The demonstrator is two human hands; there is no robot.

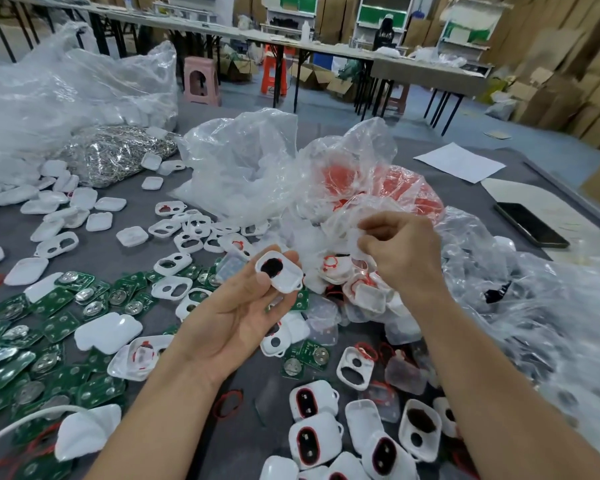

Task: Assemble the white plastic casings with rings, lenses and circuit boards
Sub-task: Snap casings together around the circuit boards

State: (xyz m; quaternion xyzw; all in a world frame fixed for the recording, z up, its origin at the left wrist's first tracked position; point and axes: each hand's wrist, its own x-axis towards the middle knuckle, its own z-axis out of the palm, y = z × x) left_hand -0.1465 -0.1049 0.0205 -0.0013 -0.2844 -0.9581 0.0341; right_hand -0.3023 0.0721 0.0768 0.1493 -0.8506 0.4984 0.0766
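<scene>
Holding one casing (280, 271) in the left hand (236, 317), gripped between thumb and fingertips and raised over the middle of the table (257, 379), dark window facing up. Pinching a small translucent piece (355, 242) in the right hand (406, 251), fingers curled round it, just right of the casing and apart from it. Probably a lens, though not telling for sure against the bag (361, 174) behind.

Judging the step in hand as readying that piece for fitting into the held casing. Noting a hint of red at the window's edge, yet not making out a seated ring or a board inside.

Counting a small cluster of done casings (314, 403) at the near edge, each showing a red ring round a dark window and looking finished or nearly so.

Leaving far more undone:
- empty casings (174, 287) scattered left of the hands
- green boards (52, 327) heaped at the far left
- loose rings (227, 403) lying beside the left forearm
- clear lenses (404, 377) lying near the right forearm
- more stock waiting in bags farther back

Reckoning the job as early going: a few units through, a great heap of parts waiting, and the held casing only partway fitted.
</scene>
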